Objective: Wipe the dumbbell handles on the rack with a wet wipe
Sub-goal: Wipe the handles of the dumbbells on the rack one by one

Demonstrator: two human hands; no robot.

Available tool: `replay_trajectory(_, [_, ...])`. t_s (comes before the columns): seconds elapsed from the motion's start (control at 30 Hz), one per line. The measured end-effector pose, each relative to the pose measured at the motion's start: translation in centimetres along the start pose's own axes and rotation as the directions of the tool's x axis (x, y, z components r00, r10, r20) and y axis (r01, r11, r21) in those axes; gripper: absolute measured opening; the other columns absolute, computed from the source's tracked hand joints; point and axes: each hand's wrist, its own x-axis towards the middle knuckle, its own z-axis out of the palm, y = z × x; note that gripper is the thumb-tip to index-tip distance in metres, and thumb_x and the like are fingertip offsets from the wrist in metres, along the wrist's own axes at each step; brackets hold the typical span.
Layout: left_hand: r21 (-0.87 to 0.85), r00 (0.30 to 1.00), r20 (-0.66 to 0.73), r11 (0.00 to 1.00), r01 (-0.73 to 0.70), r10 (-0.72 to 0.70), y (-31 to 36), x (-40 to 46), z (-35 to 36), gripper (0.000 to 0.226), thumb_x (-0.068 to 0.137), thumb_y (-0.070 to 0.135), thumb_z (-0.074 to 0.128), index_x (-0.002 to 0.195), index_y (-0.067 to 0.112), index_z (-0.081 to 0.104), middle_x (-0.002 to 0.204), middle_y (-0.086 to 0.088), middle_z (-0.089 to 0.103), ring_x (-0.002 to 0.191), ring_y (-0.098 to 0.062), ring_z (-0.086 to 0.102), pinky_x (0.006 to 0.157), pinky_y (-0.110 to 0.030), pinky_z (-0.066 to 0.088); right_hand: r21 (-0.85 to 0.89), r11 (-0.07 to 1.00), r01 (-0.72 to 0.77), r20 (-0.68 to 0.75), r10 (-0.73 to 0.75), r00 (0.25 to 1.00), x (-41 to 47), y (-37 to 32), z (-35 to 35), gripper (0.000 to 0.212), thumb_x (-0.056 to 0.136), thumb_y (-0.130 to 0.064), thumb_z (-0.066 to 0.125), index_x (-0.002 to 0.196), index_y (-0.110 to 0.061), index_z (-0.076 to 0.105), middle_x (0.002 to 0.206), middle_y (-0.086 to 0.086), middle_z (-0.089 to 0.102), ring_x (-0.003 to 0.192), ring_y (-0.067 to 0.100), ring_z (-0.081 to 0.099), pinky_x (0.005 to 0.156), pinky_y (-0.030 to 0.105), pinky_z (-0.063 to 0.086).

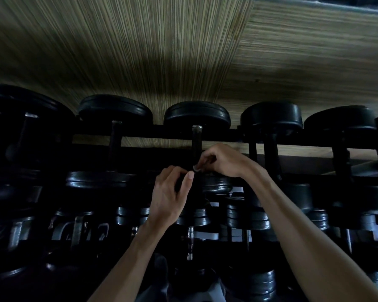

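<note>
A row of black dumbbells lies across the top tier of a dark rack [223,132]. The middle dumbbell [196,115] has a dark handle [196,140] running toward me. My right hand [222,161] is closed around the near end of that handle, fingertips pinching something small and pale; it is too dark to tell if that is the wipe. My left hand [169,196] sits just below and left of it, thumb and fingers curled toward the same spot on the handle. Whether the left hand holds anything is hidden in shadow.
More dumbbells fill the top tier to the left [115,110] and right [272,115]. Lower tiers hold several smaller dumbbells, one with a chrome handle [190,243]. A striped wood-grain wall [140,51] rises behind the rack. The scene is very dim.
</note>
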Motion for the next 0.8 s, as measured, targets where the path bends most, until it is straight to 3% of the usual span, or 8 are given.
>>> replay_trajectory(0.13, [-0.194, 0.967, 0.105, 0.949, 0.249, -0.232, 0.5, 1.8, -1.4, 0.017, 0.096, 0.034, 0.060, 0.105, 0.020, 0.066, 0.097, 0.010, 0.065, 0.087, -0.001, 0.063, 0.073, -0.012, 0.047, 0.119, 0.988, 0.097, -0.159, -0.078, 0.984, -1.0, 0.0, 0.4, 0.009, 0.088, -0.021, 0.074, 0.096, -0.021, 0.078, 0.089, -0.009, 0.076, 0.082, -0.001, 0.069, 0.073, 0.016, 0.051])
replay_trajectory(0.2, [-0.163, 0.958, 0.166, 0.951, 0.261, -0.235, 0.4, 3.7, -1.8, 0.031, 0.092, 0.024, 0.068, 0.122, 0.018, 0.061, 0.116, 0.006, 0.060, 0.094, 0.000, 0.062, 0.076, -0.007, 0.047, 0.158, 0.978, 0.134, -0.205, -0.100, 0.974, -1.6, -0.1, 0.6, 0.008, 0.089, -0.015, 0.073, 0.094, -0.019, 0.078, 0.088, -0.008, 0.076, 0.077, -0.004, 0.067, 0.069, 0.012, 0.047])
replay_trajectory(0.27, [-0.147, 0.933, 0.293, 0.954, 0.260, -0.209, 0.5, 5.3, -1.8, 0.043, 0.089, 0.022, 0.072, 0.129, 0.016, 0.057, 0.122, 0.004, 0.057, 0.100, -0.003, 0.062, 0.080, -0.007, 0.047, 0.233, 0.960, 0.156, -0.242, -0.098, 0.965, -2.0, -0.1, 0.7, 0.009, 0.088, -0.008, 0.073, 0.093, -0.014, 0.076, 0.084, 0.000, 0.075, 0.073, 0.002, 0.066, 0.068, 0.016, 0.050])
replay_trajectory(0.33, [-0.160, 0.922, 0.349, 0.958, 0.237, -0.170, 0.8, 6.2, -1.4, 0.034, 0.088, 0.024, 0.073, 0.120, 0.016, 0.065, 0.116, 0.003, 0.065, 0.101, -0.004, 0.064, 0.083, -0.012, 0.048, 0.303, 0.929, 0.211, -0.316, -0.110, 0.942, -2.5, -0.1, 0.8, 0.008, 0.087, -0.007, 0.074, 0.093, -0.012, 0.073, 0.083, 0.000, 0.073, 0.075, 0.006, 0.067, 0.070, 0.019, 0.052])
replay_trajectory(0.47, [-0.255, 0.938, 0.278, 0.926, 0.280, -0.207, 1.0, 6.4, -1.0, 0.017, 0.084, 0.031, 0.077, 0.092, 0.016, 0.071, 0.094, 0.005, 0.074, 0.090, -0.005, 0.068, 0.081, -0.019, 0.052, 0.336, 0.902, 0.270, -0.516, -0.064, 0.854, -2.8, 0.7, 2.2, 0.011, 0.085, -0.009, 0.077, 0.090, -0.011, 0.067, 0.085, -0.001, 0.070, 0.081, 0.013, 0.067, 0.075, 0.029, 0.054])
replay_trajectory(0.57, [-0.303, 0.924, 0.294, 0.893, 0.332, -0.244, 1.2, 6.6, -1.1, 0.023, 0.081, 0.029, 0.080, 0.097, 0.015, 0.070, 0.096, 0.002, 0.074, 0.092, -0.008, 0.069, 0.085, -0.021, 0.054, 0.358, 0.891, 0.279, -0.586, -0.018, 0.810, -2.3, 1.0, 3.9, 0.016, 0.084, -0.011, 0.079, 0.092, -0.014, 0.065, 0.087, -0.001, 0.069, 0.082, 0.016, 0.067, 0.075, 0.034, 0.056])
replay_trajectory(0.7, [-0.264, 0.897, 0.376, 0.901, 0.345, -0.233, 0.8, 7.5, -1.0, 0.012, 0.087, 0.021, 0.074, 0.097, 0.015, 0.074, 0.093, 0.001, 0.076, 0.091, -0.008, 0.070, 0.083, -0.019, 0.051, 0.396, 0.877, 0.272, -0.617, 0.035, 0.786, -1.8, 0.7, 4.3, 0.024, 0.084, -0.003, 0.076, 0.099, -0.017, 0.063, 0.088, -0.009, 0.069, 0.083, 0.002, 0.067, 0.073, 0.017, 0.051])
replay_trajectory(0.8, [-0.143, 0.923, 0.227, 0.927, 0.348, -0.311, 0.0, 8.4, -0.9, 0.012, 0.090, 0.022, 0.070, 0.097, 0.013, 0.073, 0.091, 0.001, 0.074, 0.086, -0.010, 0.068, 0.076, -0.022, 0.050, 0.416, 0.880, 0.230, -0.617, 0.087, 0.782, -2.0, 0.9, 4.6, 0.028, 0.090, 0.002, 0.065, 0.108, -0.020, 0.064, 0.094, -0.007, 0.072, 0.088, 0.002, 0.069, 0.076, 0.019, 0.055])
